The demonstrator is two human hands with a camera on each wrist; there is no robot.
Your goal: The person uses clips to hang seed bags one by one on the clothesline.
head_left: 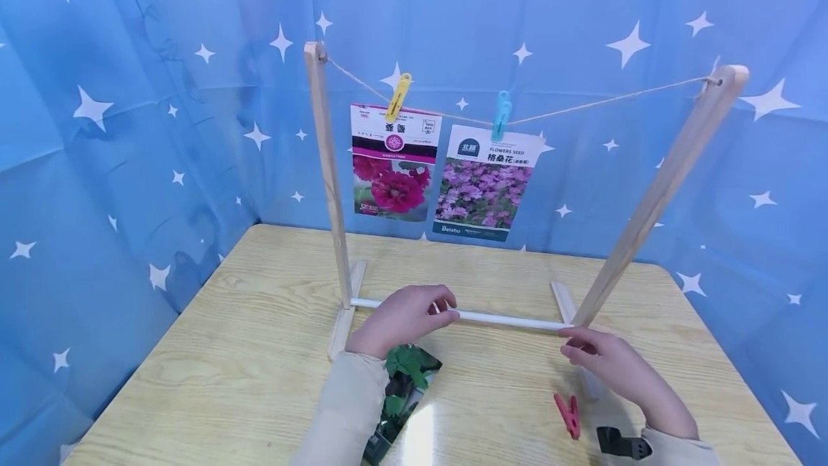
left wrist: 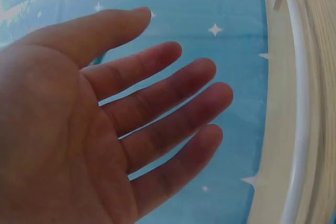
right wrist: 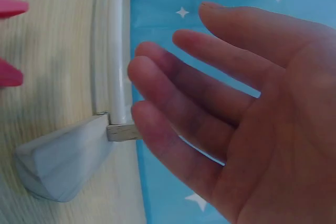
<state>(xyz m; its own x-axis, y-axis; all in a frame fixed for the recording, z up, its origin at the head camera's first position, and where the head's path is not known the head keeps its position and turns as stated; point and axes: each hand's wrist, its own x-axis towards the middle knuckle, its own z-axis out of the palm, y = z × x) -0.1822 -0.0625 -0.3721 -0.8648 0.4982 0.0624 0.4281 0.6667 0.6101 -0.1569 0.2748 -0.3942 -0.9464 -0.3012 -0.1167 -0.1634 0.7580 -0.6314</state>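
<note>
left hand (head_left: 410, 318) and right hand (head_left: 611, 365) are held loosely spread, empty. above them, two flower packets (head_left: 485, 189) are pegged to string (head_left: 582, 107); on the bench (head_left: 207, 344), nearside of them, a green packet (head_left: 401, 403) and red peg (head_left: 571, 421) are seemingly left unhung.

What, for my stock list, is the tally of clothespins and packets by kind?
Clothespins: 3 (yellow clothespin, light-blue clothespin, red clothespin)
Packets: 3 (hollyhock packet, Flowers Seed packet, green leafy packet)
Total: 6
</note>
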